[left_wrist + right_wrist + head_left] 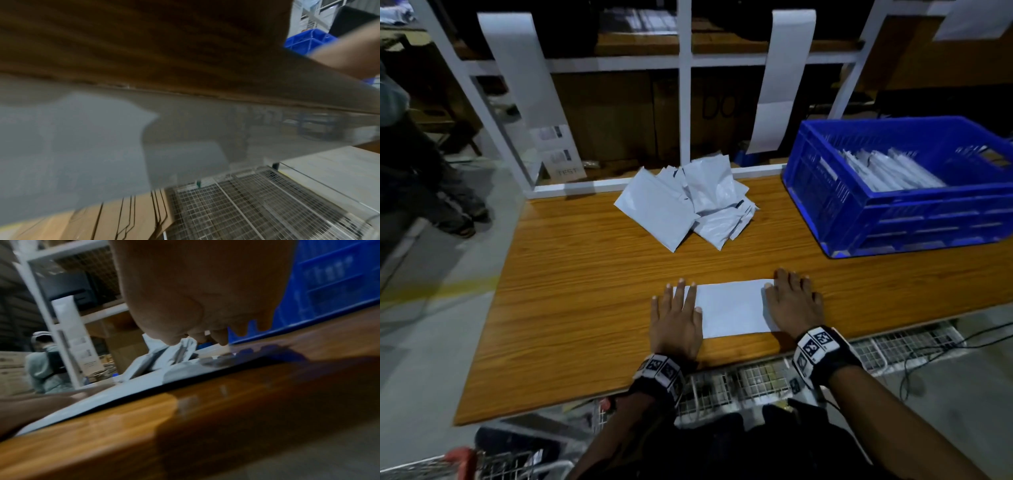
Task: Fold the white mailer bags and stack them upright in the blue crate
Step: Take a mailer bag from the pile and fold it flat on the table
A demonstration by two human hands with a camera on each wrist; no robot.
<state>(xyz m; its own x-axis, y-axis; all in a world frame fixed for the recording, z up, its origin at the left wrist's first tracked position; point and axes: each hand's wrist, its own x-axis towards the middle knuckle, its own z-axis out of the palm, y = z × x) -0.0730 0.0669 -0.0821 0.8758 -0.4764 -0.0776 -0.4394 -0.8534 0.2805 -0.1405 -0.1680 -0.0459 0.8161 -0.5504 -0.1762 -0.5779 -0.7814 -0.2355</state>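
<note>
A folded white mailer bag lies flat near the front edge of the wooden table. My left hand presses flat on its left end, fingers straight. On its right end my right hand presses flat too; the right wrist view shows that palm above the bag. A loose pile of unfolded white mailers sits at the table's back middle. The blue crate stands at the back right with several folded bags upright inside. The left wrist view is blurred and shows only the table's underside.
A white shelf frame with hanging paper strips runs behind the table. A wire cart stands below the front edge. Another person's legs are on the floor at the left. Cables trail at the right.
</note>
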